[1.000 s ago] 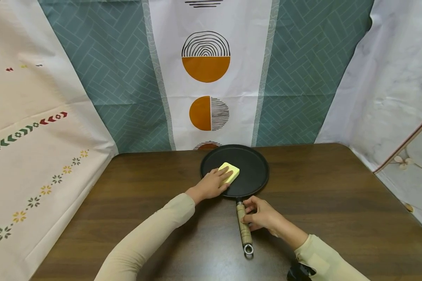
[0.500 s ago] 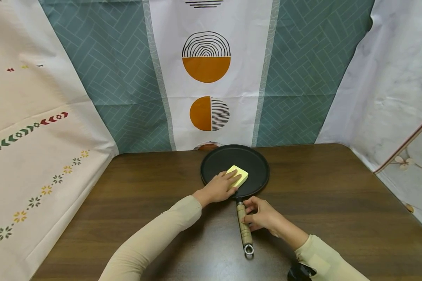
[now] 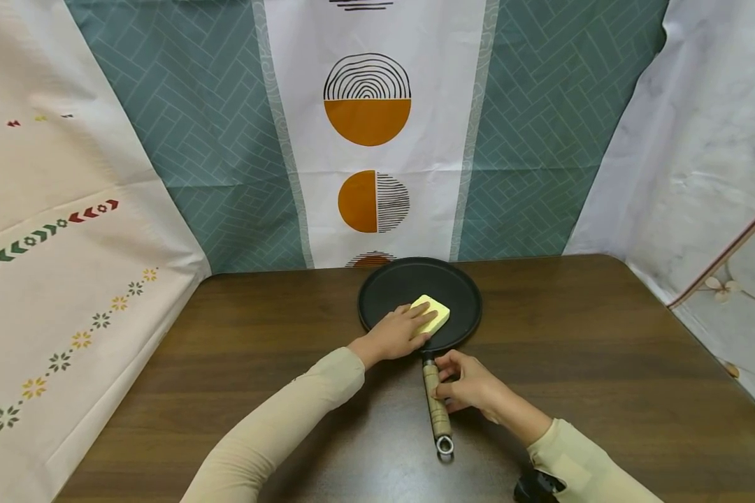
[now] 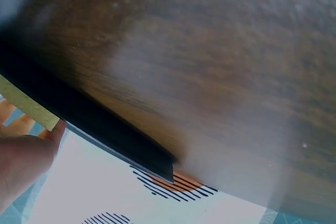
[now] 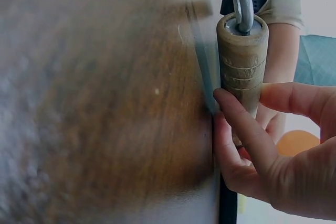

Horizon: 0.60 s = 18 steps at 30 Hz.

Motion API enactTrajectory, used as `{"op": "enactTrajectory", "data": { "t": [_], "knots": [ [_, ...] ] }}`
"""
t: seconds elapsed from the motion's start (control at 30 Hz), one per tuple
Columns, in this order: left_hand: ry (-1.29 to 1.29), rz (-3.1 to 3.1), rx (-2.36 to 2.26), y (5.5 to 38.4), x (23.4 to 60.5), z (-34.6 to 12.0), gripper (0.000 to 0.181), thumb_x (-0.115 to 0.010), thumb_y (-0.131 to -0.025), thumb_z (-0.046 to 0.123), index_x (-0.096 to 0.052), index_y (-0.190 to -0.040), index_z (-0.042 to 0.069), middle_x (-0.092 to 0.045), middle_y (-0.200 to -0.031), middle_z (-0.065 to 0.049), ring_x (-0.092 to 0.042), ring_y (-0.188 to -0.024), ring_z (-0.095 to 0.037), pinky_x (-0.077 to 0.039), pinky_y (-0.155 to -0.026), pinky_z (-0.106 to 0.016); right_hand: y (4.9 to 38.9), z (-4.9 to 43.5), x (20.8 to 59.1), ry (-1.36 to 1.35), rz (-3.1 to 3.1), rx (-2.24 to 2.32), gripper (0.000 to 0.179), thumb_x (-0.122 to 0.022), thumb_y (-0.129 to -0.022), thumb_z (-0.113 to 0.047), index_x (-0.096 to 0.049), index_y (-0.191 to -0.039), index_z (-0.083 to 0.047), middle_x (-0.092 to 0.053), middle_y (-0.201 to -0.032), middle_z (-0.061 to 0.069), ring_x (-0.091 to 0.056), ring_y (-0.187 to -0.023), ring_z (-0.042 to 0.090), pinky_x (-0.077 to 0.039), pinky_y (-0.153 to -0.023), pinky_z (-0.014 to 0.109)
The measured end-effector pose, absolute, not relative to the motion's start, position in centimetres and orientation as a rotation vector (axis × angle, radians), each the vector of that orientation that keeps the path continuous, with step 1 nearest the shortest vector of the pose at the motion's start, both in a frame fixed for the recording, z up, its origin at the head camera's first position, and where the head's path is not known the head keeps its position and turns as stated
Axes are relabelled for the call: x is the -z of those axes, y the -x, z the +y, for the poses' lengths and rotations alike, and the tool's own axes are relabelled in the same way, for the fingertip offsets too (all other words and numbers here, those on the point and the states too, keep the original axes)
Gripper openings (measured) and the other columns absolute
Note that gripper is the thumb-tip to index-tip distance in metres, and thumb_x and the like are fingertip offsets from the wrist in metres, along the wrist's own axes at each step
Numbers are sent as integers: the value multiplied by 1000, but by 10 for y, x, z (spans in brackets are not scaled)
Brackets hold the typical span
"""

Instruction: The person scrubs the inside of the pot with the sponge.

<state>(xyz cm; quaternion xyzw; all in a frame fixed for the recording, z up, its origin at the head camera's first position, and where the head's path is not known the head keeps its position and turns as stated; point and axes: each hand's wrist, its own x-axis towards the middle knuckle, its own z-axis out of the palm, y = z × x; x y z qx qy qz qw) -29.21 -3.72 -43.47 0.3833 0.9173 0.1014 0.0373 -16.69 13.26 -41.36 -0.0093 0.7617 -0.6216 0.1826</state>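
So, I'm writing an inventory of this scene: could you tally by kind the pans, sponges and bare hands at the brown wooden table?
Round, flat black pan with a tan wooden handle: 1
Pale yellow rectangular sponge: 1
Bare left hand and bare right hand: 2
Total: 4

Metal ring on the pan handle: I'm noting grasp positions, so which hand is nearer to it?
Right. The right hand pinches the wooden handle, partway between the ring and the pan; the left hand is farther off, on the sponge in the pan.
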Motion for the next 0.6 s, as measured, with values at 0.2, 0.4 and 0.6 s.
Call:
{"op": "enactTrajectory", "data": {
  "t": [0.2, 0.4, 0.6],
  "knots": [
    [-1090, 2827, -292, 293, 430, -34, 53, -46, -102, 36, -32, -152, 22, -25, -158, -4, -33, -138, -36, -32, -107, -52, 167, 134, 415, 17, 2149, 1756, 51, -67, -77, 9, -47, -124, 11, -49, -103, 20, -58, -80, 25, -57, -64, 43],
    [-1055, 2859, -264, 297, 431, -34, 54, -46, -102, 38, -33, -152, 23, -25, -158, -3, -33, -138, -36, -34, -107, -51, 168, 135, 415, 11, 2142, 1762, 51, -67, -77, 9, -47, -124, 11, -48, -103, 20, -59, -78, 25, -57, -65, 43],
    [-1000, 2882, -248, 303, 431, -35, 55, -45, -102, 39, -31, -152, 24, -25, -158, -3, -31, -139, -34, -33, -108, -48, 168, 136, 415, 9, 2142, 1762, 51, -67, -77, 9, -47, -124, 11, -48, -103, 20, -59, -78, 25, -57, -64, 42]
  ]
}}
